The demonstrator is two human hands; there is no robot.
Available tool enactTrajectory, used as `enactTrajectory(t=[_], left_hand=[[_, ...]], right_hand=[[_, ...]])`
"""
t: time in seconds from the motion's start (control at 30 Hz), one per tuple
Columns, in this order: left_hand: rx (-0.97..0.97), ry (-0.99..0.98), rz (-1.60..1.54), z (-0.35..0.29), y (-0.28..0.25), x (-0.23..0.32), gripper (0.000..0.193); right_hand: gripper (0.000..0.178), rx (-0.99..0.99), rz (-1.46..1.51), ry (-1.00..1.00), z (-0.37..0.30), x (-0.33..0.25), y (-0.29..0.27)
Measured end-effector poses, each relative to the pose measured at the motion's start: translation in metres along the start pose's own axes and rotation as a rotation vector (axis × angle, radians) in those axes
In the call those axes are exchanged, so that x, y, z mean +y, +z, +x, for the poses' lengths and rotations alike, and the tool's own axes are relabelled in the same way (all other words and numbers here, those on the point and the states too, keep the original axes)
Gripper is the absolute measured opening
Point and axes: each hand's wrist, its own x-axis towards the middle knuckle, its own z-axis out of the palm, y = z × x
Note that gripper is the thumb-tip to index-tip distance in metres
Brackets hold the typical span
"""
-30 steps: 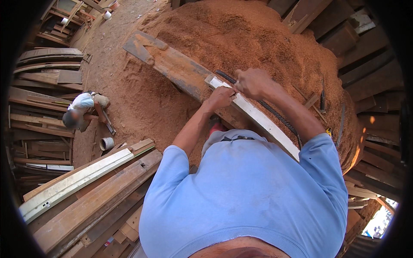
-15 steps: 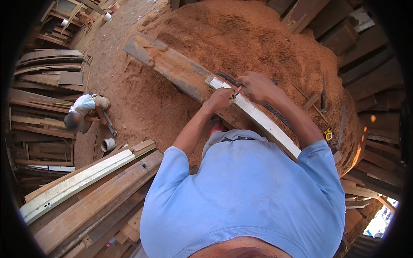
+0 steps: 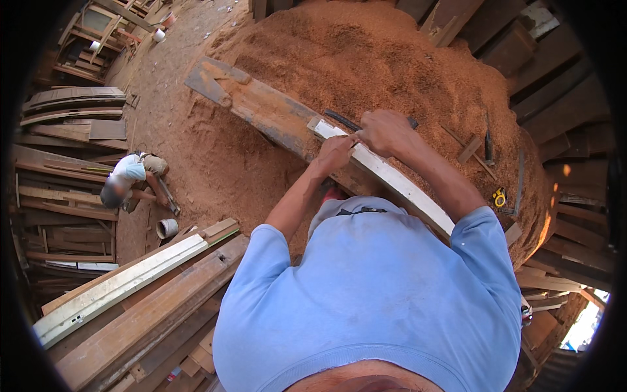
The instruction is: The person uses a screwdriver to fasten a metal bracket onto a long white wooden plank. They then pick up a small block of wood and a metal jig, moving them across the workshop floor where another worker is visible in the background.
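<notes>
Little has shifted: both hands stay on the pale plank (image 3: 392, 179), left hand (image 3: 334, 151) pinching it, right hand (image 3: 386, 130) closed, steadying it.

I see no packages, signs or screens around me. The nearest thing to a label is the dark marking on the face of a small yellow tape measure (image 3: 499, 196), lying on the sawdust heap to my right, too small to make out.
</notes>
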Motion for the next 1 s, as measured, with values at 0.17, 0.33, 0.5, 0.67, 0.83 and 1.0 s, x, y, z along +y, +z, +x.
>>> enactTrajectory(t=[0.17,0.33,0.5,0.67,0.83,1.0], left_hand=[[0.109,0.061,0.025,-0.003,0.020,-0.022,0.026],[0.266,0.206,-0.012,-0.004,0.024,-0.023,0.028],[0.032,-0.014,-0.005,-0.007,0.010,-0.006,0.026],[0.143,0.047,-0.027,-0.010,0.019,-0.017,0.022],[0.121,0.041,-0.075,-0.012,0.012,-0.010,0.025],[0.178,0.030,-0.062,-0.011,0.017,-0.011,0.021]], right_hand=[[0.035,0.178,-0.177,-0.281,0.011,-0.016,0.010],[0.034,0.112,-0.021,-0.203,0.020,-0.026,0.011],[0.031,-0.060,-0.032,0.017,0.017,-0.026,-0.013],[0.039,0.158,-0.169,-0.346,0.012,-0.016,0.003],[0.031,0.124,0.021,-0.094,0.007,-0.022,-0.002],[0.031,0.012,-0.045,-0.064,0.013,-0.014,0.002]])
